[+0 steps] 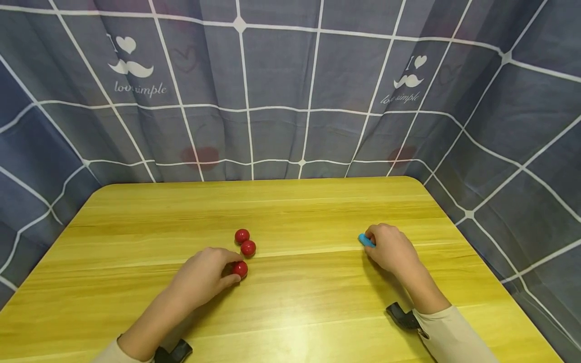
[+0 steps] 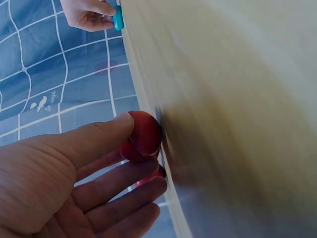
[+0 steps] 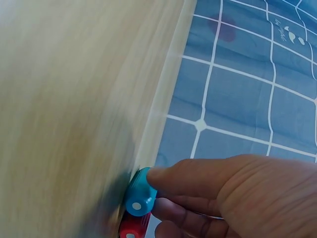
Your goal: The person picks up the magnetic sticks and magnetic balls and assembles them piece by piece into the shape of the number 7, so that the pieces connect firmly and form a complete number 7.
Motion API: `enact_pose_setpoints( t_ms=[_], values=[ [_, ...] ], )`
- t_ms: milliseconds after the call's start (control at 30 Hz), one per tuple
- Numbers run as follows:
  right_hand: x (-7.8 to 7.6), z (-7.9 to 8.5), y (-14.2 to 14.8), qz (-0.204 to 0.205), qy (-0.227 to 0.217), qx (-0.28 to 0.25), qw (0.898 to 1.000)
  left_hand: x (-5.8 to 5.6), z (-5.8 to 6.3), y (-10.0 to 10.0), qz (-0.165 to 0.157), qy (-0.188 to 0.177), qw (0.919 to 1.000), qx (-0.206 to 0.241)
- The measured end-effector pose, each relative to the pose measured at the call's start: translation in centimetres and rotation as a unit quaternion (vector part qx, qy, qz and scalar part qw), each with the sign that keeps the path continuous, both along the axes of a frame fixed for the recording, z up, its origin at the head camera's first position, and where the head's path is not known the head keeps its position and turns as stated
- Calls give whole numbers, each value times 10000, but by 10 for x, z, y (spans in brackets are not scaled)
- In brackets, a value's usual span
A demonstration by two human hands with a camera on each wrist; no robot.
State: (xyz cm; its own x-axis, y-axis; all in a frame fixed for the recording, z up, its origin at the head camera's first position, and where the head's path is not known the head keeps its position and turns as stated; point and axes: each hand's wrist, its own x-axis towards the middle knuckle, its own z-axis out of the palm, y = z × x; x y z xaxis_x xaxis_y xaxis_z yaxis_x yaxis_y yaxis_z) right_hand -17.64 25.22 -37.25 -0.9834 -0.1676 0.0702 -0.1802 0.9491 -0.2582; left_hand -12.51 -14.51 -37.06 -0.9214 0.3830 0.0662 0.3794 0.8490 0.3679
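My left hand [image 1: 204, 277] pinches a glossy red ball [image 1: 240, 269] between thumb and index finger, low at the tabletop. Just beyond it, a second red ball [image 1: 248, 248] and a third red ball [image 1: 242, 236] sit side by side. Over on the right, my right hand [image 1: 392, 249] pinches a small blue rounded cylinder [image 1: 365, 240]. The right wrist view shows a white dot on the end of this blue cylinder [image 3: 142, 193]. Beside it is a red piece [image 3: 133, 227] with a similar white dot, partly cut off by the frame; the hand hides it in the head view.
The yellow wood-grain table [image 1: 299, 212] has rounded far corners. A grey-blue curtain [image 1: 281, 75] with white grid lines hangs behind it and along both sides. Dark wrist straps with camera mounts [image 1: 401, 316] sit at both sleeve cuffs.
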Motion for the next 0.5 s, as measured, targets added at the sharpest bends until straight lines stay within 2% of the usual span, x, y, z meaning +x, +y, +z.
enact_pose_setpoints(
  t_ms=[267,500],
  values=[
    [1,0,-1,60,-122,-23,9999,5,3,6,-16,-60,10000,21],
    [2,-1,-3,133,-105,66,9998,6,0,6,-53,31,10000,7]
  ],
)
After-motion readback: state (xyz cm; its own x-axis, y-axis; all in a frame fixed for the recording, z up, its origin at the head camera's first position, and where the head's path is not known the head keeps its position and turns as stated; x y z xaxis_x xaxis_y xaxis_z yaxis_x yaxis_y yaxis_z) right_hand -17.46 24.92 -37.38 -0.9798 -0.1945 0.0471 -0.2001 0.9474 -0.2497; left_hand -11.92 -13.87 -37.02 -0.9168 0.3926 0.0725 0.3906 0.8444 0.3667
